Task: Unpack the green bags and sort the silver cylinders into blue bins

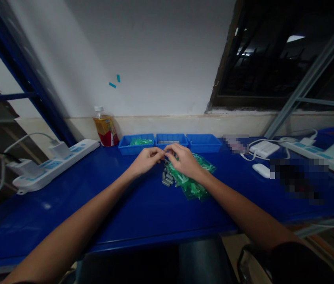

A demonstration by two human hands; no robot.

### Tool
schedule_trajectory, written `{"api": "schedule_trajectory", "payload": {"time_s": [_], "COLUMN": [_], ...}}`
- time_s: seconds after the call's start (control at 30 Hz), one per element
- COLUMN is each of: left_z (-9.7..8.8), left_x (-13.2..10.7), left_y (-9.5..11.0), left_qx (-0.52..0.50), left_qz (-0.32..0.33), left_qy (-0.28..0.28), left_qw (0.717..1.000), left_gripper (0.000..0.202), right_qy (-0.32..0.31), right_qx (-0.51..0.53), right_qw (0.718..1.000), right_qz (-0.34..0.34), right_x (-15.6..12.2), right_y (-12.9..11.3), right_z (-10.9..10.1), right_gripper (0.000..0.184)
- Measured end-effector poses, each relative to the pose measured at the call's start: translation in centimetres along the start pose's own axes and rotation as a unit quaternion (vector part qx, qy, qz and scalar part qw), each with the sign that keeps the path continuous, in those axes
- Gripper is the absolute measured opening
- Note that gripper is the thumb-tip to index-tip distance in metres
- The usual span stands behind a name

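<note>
My left hand (147,160) and my right hand (183,161) meet over the middle of the blue table, fingertips pinched close together. Whatever lies between the fingers is too small to make out. Below and beside my right hand spreads a pile of green plastic packets (194,187), partly covered by that hand and forearm. Small grey metallic pieces (167,180) lie loose at the pile's left edge, under the fingertips. Just behind the hands stand three blue trays in a row: the left tray (122,149) holds green packets, the middle tray (171,136) holds thin pale pieces, the right tray (204,148) stands beside them.
A drink bottle (105,128) stands by the wall at the left. Power strips with plugs and cords lie on both sides, the left strip (75,150) and the right strip (311,156). A white case (262,170) and a white adapter (264,150) rest at the right.
</note>
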State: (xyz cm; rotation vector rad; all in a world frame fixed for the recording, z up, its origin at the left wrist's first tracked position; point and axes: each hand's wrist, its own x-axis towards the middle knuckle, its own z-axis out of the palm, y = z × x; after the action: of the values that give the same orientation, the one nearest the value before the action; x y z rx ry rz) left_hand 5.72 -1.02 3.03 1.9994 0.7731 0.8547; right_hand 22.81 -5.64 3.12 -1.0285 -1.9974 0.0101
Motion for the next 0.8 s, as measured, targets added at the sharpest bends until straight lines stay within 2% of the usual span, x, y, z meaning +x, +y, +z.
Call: {"api": "schedule_trajectory", "payload": {"time_s": [0.1,0.27,0.33,0.4,0.47,0.5,0.57,0.67,0.8], "left_z": [0.0,0.3,0.1,-0.3,-0.9,-1.2,-1.6,-1.7,-1.3], "left_x": [0.0,0.2,0.2,0.1,0.1,0.0,0.0,0.1,0.4], "left_y": [-0.3,-0.7,-1.0,-1.6,-2.5,-3.1,-4.1,-4.9,-4.6], "left_qx": [-0.012,-0.016,0.012,0.096,0.217,0.273,0.348,0.377,0.388], "left_qz": [-0.001,0.007,0.005,0.024,0.063,0.080,0.095,0.084,0.050], "left_qy": [-0.027,-0.010,-0.012,-0.001,0.015,0.014,-0.013,-0.044,-0.038], "left_qw": [1.000,1.000,1.000,0.995,0.974,0.958,0.933,0.921,0.919], "left_gripper": [0.034,0.035,0.036,0.036,0.034,0.033,0.032,0.028,0.031], "right_qy": [0.008,-0.005,-0.026,-0.043,-0.058,-0.090,-0.123,-0.193,-0.261], "right_qx": [-0.003,0.019,-0.008,-0.086,-0.199,-0.266,-0.304,-0.321,-0.311], "right_qw": [1.000,1.000,1.000,0.995,0.971,0.939,0.907,0.866,0.839], "right_qz": [0.007,-0.007,-0.011,0.026,0.119,0.197,0.266,0.331,0.362], "right_x": [0.3,0.2,0.4,1.2,2.4,3.0,4.1,5.0,5.3], "right_y": [0.0,-0.4,0.0,1.4,3.7,5.2,8.2,12.0,14.4], "right_z": [-0.3,-0.3,-0.6,-1.7,-3.5,-4.5,-6.5,-7.8,-6.8], "right_gripper": [0.013,0.009,0.009,0.015,0.024,0.029,0.029,0.023,0.020]}}
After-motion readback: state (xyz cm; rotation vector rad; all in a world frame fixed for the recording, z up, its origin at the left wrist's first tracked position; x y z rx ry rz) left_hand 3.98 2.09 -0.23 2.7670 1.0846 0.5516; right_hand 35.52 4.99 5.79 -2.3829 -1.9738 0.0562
